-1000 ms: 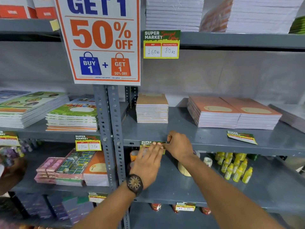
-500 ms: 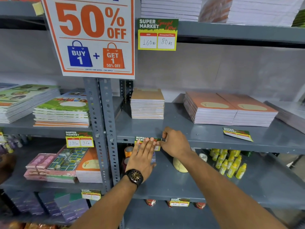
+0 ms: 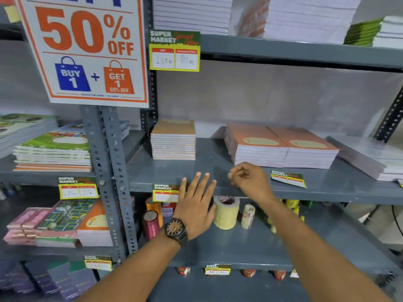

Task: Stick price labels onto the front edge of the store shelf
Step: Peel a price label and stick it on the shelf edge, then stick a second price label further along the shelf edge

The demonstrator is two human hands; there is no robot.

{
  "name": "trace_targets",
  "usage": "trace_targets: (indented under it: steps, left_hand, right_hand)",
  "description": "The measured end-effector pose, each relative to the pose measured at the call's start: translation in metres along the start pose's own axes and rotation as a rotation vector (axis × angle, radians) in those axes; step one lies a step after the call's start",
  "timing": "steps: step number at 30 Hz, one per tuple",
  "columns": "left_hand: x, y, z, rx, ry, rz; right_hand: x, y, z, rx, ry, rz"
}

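Both hands lifted off price label (image 3: 165, 192) | label: green-yellow, stuck on shelf edge (image 3: 327, 194) | left hand (image 3: 196, 205) spread, right hand (image 3: 250, 182) loosely curled

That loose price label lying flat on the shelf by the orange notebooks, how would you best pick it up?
Take the loose price label by its front edge, coming from the aisle side with the right hand, probably closest. It lies flat on the shelf near the front lip, so sliding it forward until the edge overhangs should let thumb and fingers pinch it.
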State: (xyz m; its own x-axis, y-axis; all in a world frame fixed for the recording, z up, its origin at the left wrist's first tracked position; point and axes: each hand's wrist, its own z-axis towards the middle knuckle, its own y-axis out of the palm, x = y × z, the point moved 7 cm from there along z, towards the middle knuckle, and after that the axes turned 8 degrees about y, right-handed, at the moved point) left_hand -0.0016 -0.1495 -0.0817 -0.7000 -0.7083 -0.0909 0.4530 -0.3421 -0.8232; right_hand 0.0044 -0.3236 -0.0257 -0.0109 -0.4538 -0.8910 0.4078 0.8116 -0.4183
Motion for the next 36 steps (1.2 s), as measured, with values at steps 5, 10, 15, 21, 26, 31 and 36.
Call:
trace_targets:
  steps: [5,10,15,21,26,31,36]
  left_hand:
    - [0.042,-0.008,0.082,-0.064,-0.135,-0.284]
    - [0.081,0.019,0.15,-0.201,-0.375,-0.474]
    - [0.108,0.049,0.199,-0.287,-0.609,-0.671]
    - [0.114,0.075,0.208,-0.209,-0.92,-0.998]
    - [0.128,0.082,0.201,-0.187,-0.971,-1.212]
    - [0.147,0.066,0.183,-0.187,-0.79,-1.133]
    - [0.152,0.059,0.159,-0.166,-0.571,-0.882]
  right_hand:
    - [0.047,-0.126,0.032,0.301,0.152,-0.215]
    - [0.095,-0.186,0.059,0.197,0.312,-0.443]
    - [0.096,-0.191,0.076,0.053,0.245,-0.46]
    - [0.115,-0.193,0.092,-0.108,0.345,-0.17]
    - [0.113,-0.194,0.091,-0.208,0.311,-0.004]
    - [0.112,-0.196,0.069,-0.314,0.178,-0.035]
    - [0.11,-0.197,0.044,-0.308,-0.017,-0.165]
